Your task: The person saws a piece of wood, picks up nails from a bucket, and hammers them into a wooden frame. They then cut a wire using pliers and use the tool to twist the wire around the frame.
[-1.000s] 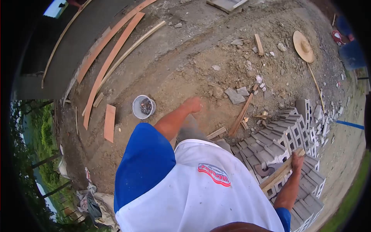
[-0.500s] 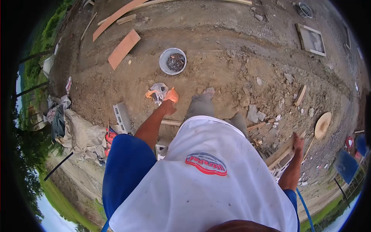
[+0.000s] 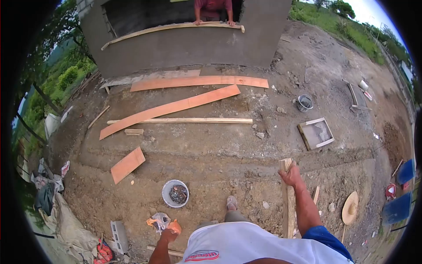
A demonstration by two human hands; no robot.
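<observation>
At the lower left, my left hand (image 3: 168, 235) is closed on an orange plastic bag (image 3: 175, 226). A crumpled whitish, orange-edged plastic part (image 3: 159, 221) spreads beside it just above the ground. My right hand (image 3: 290, 175) grips the far end of a wooden plank (image 3: 288, 207), its fingers wrapped over the edge. The plank runs back along my right side, and its near end is hidden by my shirt. Ahead of my left hand, a light grey bucket (image 3: 165, 193) stands on the dirt with dark, scrap-like pieces inside, too small to name.
A person's hands (image 3: 198, 22) rest on a wooden strip (image 3: 171, 28) at a wall opening. Orange-brown boards (image 3: 176, 105) and a beam (image 3: 198, 120) lie ahead. A framed screen (image 3: 316, 133), a straw hat (image 3: 350, 207) and a dark bucket (image 3: 304, 102) are to the right; a hollow block (image 3: 118, 237) is left.
The view has tipped up, bringing in the wall and the other person. My right hand has swung forward, now gripping the plank's far end. My left hand stays at the orange bag.
</observation>
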